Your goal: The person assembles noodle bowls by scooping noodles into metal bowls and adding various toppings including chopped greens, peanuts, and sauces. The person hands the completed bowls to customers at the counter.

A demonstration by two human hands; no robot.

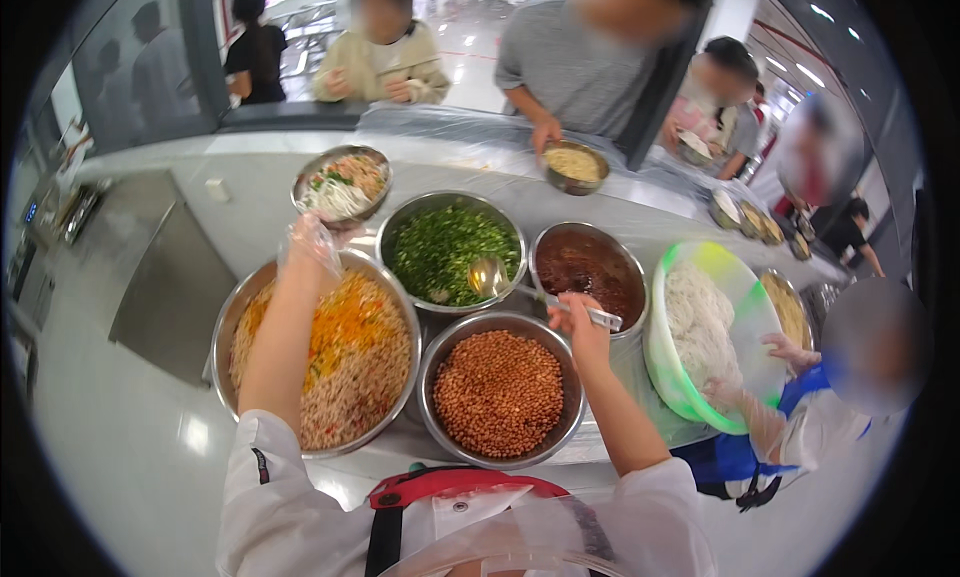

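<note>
My left hand (310,242), in a thin clear plastic glove, holds up a small metal bowl (341,184) filled with shredded vegetables and noodles, above the far rim of a big steel bowl of mixed orange and white shreds (325,362). My right hand (578,322) grips the handle of a metal spoon (488,275). The spoon's empty bowl hovers over the near edge of the steel bowl of chopped green herbs (450,249). Below the spoon sits a steel bowl of brown peanuts (500,392).
A steel bowl of dark red sauce (590,267) stands right of the herbs. A co-worker's gloved hands (790,355) reach into a green plastic basin of white noodles (705,327). Across the counter several people wait; one holds a filled metal bowl (575,167).
</note>
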